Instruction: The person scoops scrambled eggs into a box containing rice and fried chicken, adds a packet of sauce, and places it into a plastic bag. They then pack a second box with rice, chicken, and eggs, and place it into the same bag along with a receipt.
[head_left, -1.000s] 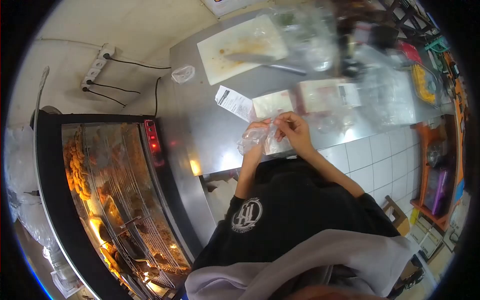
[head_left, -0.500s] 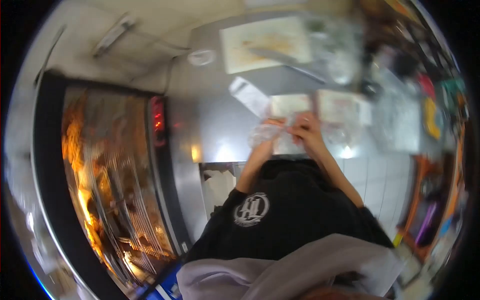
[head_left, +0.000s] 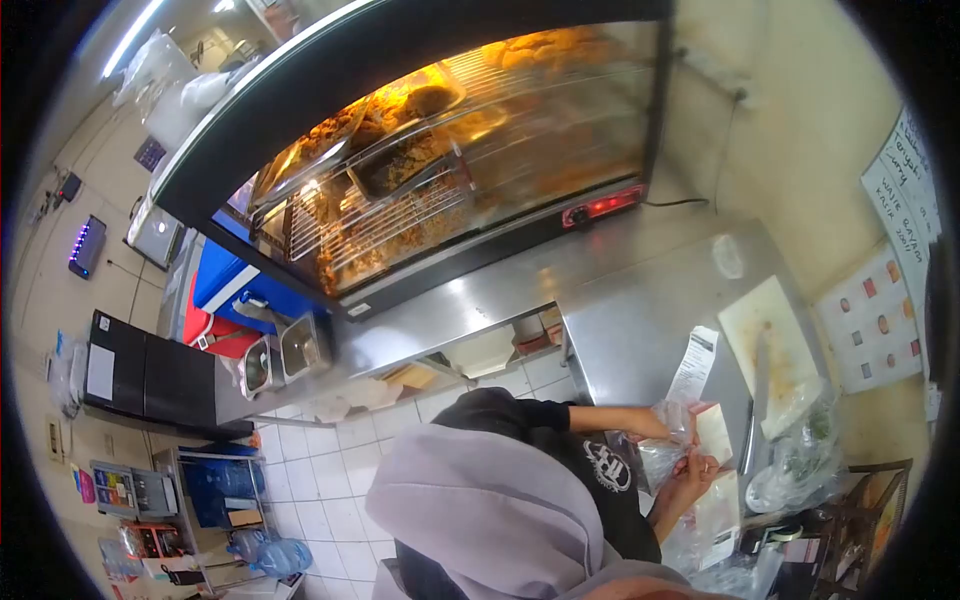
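Both hands are close together at the steel counter's near edge, closed on a crinkled clear plastic bag (head_left: pixel 657 462). My left hand (head_left: pixel 650 424) grips the upper part of the bag. My right hand (head_left: pixel 690 476) pinches it just below, fingers bent together. What lies inside the bag cannot be made out. Just beyond the hands is an open white paper box (head_left: pixel 714 438) with a reddish edge. Another pale box (head_left: pixel 716 515) lies beside my right hand, partly covered by plastic. A printed paper slip (head_left: pixel 694 366) rests on the counter near my left hand.
A stained white cutting board (head_left: pixel 790 335) lies farther back, with a knife (head_left: pixel 760 385) along it. Bagged greens (head_left: pixel 815 435) sit at its end. A lit glass warming cabinet (head_left: pixel 460 150) with fried food stands to the left. Metal pans (head_left: pixel 302 346) stand beyond it.
The view has swung strongly left, bringing the warming cabinet, floor and far wall into sight. Both hands remain together on the plastic bag.
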